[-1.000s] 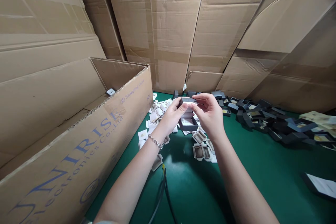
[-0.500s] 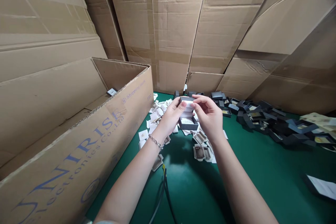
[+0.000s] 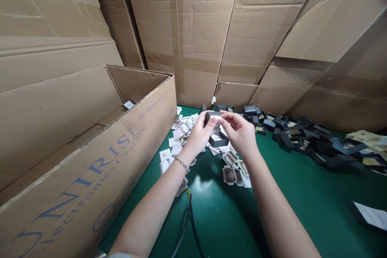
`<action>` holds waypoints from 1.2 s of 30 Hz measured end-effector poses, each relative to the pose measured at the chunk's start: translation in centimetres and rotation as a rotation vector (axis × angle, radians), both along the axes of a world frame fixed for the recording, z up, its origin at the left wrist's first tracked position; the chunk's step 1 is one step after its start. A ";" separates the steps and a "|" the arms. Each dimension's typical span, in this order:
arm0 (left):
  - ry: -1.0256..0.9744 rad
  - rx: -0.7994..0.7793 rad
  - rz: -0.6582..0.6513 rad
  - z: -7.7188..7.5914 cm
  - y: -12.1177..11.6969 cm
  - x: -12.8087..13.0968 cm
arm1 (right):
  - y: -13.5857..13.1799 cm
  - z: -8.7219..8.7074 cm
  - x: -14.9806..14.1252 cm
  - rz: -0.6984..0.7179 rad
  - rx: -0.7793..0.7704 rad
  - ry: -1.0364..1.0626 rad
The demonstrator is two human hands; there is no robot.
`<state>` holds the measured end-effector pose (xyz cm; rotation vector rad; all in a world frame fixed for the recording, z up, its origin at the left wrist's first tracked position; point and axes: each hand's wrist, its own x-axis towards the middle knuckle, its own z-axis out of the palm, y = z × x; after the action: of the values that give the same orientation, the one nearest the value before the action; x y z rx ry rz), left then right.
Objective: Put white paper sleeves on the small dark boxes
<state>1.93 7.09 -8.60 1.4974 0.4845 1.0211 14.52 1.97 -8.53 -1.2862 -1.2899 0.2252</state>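
Note:
A small black hinged box (image 3: pixel 218 141) with a white lining stands open between my hands, its lid raised. My left hand (image 3: pixel 200 131), with a chain bracelet at the wrist, is closed around the box's left side, thumb against the white lid lining (image 3: pixel 215 121). From the right, my right hand (image 3: pixel 240 131) pinches the lid's edge with thumb and fingers; whether it grips the lining itself is hard to tell. Beneath and around the hands lie many white inserts (image 3: pixel 179 133) and hollow card trays (image 3: pixel 230 175).
To the left stands a large open carton (image 3: pixel 136 141) with a small box (image 3: pixel 128 105) inside. Black boxes (image 3: pixel 302 137) are heaped at right, and another white-topped one (image 3: pixel 370 213) lies nearer. Stacked cartons (image 3: pixel 187 40) wall the back. A dark cable (image 3: pixel 190 217) crosses the green table (image 3: pixel 217 217).
The black box has turned slightly between my hands, and its lid lining shows less. My left fingers have shifted a little. The surrounding things stay where they were.

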 end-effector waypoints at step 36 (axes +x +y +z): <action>0.074 0.268 0.219 0.7 -1.2 -0.2 | -1.2 2.0 -0.4 -0.229 0.302 -0.676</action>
<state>1.75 5.89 -7.90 1.7526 0.5914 1.2427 14.15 0.73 -6.48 -1.2738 -1.6392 -0.5961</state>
